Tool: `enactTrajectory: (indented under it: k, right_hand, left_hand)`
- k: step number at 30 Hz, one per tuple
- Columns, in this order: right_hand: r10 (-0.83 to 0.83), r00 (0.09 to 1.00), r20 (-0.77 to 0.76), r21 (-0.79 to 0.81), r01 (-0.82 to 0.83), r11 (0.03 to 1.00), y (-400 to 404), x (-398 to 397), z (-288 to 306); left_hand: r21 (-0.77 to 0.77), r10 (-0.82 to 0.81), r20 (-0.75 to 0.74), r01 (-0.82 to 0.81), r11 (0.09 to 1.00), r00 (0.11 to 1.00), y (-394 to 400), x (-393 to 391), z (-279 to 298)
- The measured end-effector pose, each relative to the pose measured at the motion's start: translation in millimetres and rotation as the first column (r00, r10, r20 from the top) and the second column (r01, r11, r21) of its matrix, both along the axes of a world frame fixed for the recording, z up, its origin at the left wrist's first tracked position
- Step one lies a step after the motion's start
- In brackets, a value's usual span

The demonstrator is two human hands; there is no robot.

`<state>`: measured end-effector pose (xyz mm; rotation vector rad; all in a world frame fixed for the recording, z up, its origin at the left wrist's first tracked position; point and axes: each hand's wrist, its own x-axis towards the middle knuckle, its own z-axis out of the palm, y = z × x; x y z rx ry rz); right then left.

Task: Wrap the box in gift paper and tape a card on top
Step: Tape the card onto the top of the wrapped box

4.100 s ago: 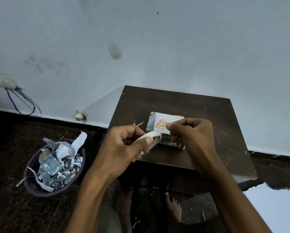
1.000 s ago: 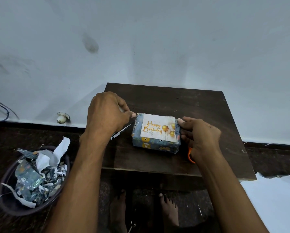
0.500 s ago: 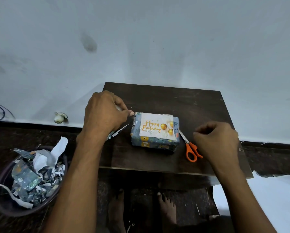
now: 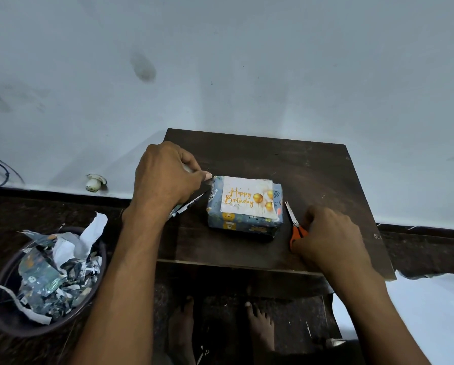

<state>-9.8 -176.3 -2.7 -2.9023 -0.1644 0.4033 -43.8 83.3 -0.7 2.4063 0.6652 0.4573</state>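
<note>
The box (image 4: 236, 225), wrapped in blue patterned gift paper, sits in the middle of a small dark wooden table (image 4: 286, 159). A white "Happy Birthday" card (image 4: 247, 197) lies flat on its top. My left hand (image 4: 165, 177) is at the box's left end, closed around a roll of tape (image 4: 187, 168) that is mostly hidden, with the thumb tip touching the box's top left corner. My right hand (image 4: 326, 235) rests just right of the box, its fingers curled over the orange handles of the scissors (image 4: 292, 216); the blades point away from me.
A strip of gift paper (image 4: 187, 206) lies under my left wrist. A dark bin (image 4: 9, 327) full of paper scraps stands on the floor at the left. A white sheet (image 4: 431, 312) lies on the floor at the right. My bare feet (image 4: 260, 325) are under the table's front edge.
My right hand left the box's right end, swung out to the right, then came back onto the scissors' handles. My left hand stayed at the box's left end.
</note>
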Motion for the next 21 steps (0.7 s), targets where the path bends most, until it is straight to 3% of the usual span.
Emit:
enactTrajectory:
  k: [13, 21]
  right_hand:
    - [-0.059, 0.997, 0.057, -0.127, 0.066, 0.99, 7, -13, 8]
    - [-0.129, 0.987, 0.1, 0.051, 0.124, 0.991, 9, -21, 6]
  left_hand:
    - [-0.018, 0.001, 0.023, 0.0, 1.0, 1.0, 1, -2, -1]
    - [-0.025, -0.006, 0.024, 0.007, 1.0, 1.0, 5, -1, -4]
